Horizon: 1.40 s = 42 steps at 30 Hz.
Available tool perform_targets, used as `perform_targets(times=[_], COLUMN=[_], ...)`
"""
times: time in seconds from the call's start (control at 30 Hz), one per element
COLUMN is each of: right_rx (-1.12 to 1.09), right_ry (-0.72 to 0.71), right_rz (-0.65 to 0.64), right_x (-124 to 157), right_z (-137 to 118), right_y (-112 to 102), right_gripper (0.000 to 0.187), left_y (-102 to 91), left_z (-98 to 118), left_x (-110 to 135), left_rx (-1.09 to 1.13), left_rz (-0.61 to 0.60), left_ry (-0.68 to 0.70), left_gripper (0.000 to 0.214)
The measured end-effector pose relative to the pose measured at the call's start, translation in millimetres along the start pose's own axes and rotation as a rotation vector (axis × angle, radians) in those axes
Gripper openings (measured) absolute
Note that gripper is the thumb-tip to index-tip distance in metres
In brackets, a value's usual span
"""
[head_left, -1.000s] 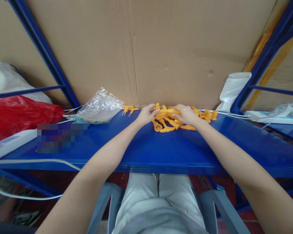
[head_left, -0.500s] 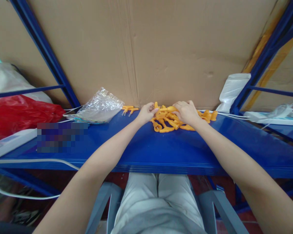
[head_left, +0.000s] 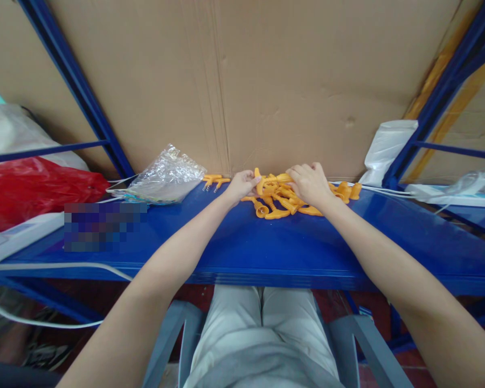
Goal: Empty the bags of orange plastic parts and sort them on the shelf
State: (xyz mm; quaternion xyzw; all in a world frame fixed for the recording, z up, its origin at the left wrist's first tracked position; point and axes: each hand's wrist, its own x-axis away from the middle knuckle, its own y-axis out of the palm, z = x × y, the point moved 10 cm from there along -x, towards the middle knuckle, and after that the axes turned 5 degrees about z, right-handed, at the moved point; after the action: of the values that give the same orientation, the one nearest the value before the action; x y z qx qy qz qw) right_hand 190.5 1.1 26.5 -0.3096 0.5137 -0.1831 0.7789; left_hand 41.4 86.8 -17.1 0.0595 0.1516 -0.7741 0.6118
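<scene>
My left hand [head_left: 241, 186] is closed, thumb and fingers pinching an orange T-shaped corkscrew handle [head_left: 259, 183] at the left end of a loose pile. My right hand [head_left: 308, 184] is bent over the pile, its fingers closed round an orange plastic piece [head_left: 282, 177] that points toward the left hand. Whether the two held pieces are joined is hard to see. Beneath both hands lie several orange handles [head_left: 277, 214] and a bell-shaped sleeve [head_left: 261, 210]. Left of my left hand, corkscrews [head_left: 215, 180] with metal spirals rest against the cardboard.
More orange sleeves [head_left: 350, 191] stand right of my right hand. A clear plastic bag [head_left: 165, 175] and a red bag [head_left: 40, 186] lie left. On the right are a white bag [head_left: 388, 151] and a power strip [head_left: 448, 194]. Cardboard [head_left: 291, 81] backs the blue shelf [head_left: 262, 253].
Both hands stay almost where they were, with small finger shifts. The handle in my left hand has tilted a little more upright, and my right hand has risen slightly.
</scene>
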Motion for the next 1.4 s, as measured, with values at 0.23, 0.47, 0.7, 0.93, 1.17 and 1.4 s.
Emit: perform_targets(times=[0.23, 0.47, 0.7, 0.93, 1.17, 1.4], right_rx=[-0.511, -1.241, -1.454, -1.420, -1.353, -1.042], right_ry=[0.181, 0.593, 0.738, 0.699, 0.646, 0.301], right_rz=[0.029, -0.077, -0.146, -0.259, -0.204, -0.244], right_x=[2, 8, 14, 13, 11, 6], right_z=[28, 40, 37, 28, 27, 22], right_y=[12, 44, 49, 51, 37, 18], right_gripper=[0.037, 0.041, 0.043, 0.055, 0.049, 0.050], left_y=[-7.3, -15.7, -17.4, -12.8, 3.4, 7.0], left_z=[13, 29, 38, 49, 60, 63], left_x=[-12, -1, 9, 22, 37, 40], left_rx=[-0.096, -0.145, -0.260, -0.334, -0.396, -0.457], left_rz=[0.063, 0.164, 0.223, 0.218, 0.175, 0.129], left_ry=[0.409, 0.548, 0.599, 0.692, 0.762, 0.797], left_gripper=[0.013, 0.013, 0.015, 0.013, 0.016, 0.018])
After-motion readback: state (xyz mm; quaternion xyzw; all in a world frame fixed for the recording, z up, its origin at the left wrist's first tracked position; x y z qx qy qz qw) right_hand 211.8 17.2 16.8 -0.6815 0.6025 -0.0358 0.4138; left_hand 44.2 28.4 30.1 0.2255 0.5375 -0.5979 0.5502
